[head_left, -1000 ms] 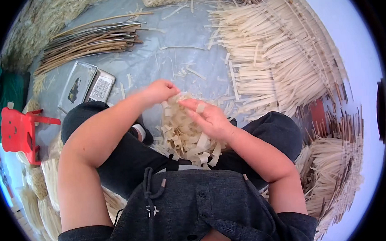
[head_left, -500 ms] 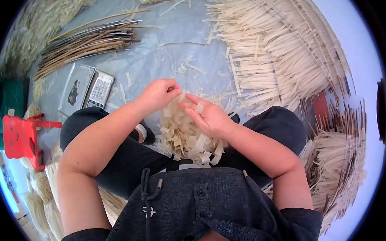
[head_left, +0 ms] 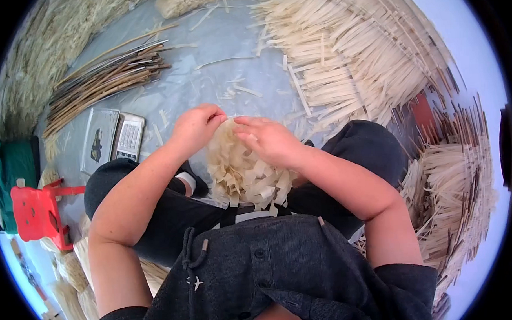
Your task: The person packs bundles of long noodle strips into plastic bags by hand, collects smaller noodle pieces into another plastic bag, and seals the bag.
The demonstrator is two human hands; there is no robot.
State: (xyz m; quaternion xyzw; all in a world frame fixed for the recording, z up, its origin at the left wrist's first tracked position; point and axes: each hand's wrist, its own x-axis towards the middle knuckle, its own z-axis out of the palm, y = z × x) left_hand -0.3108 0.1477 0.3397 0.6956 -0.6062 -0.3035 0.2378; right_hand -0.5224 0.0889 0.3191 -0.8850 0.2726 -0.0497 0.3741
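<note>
Between my knees is a loose bunch of pale, flat, curling strips (head_left: 248, 174); their material I cannot make out. My left hand (head_left: 197, 129) is closed in a pinch at the upper left of the bunch, at the edge of a pale strip (head_left: 229, 127). Facing it, my right hand (head_left: 269, 140) has its fingers together and bent over the top of the same strip, thumb underneath. The fingertips of the two hands are close but apart. My right fingers partly cover the upper strips.
A digital scale (head_left: 130, 136) and a bundle of thin brown sticks (head_left: 106, 80) lie at the left on grey sheeting (head_left: 214, 82). A red stool (head_left: 41, 215) stands further left. Rows of pale strips on sticks (head_left: 348, 61) spread at the right, with another stack (head_left: 451, 187) beside my right knee.
The view has shifted slightly. My right hand has turned more palm-down, its fingers now bent over the strip top. My left hand keeps its pinch.
</note>
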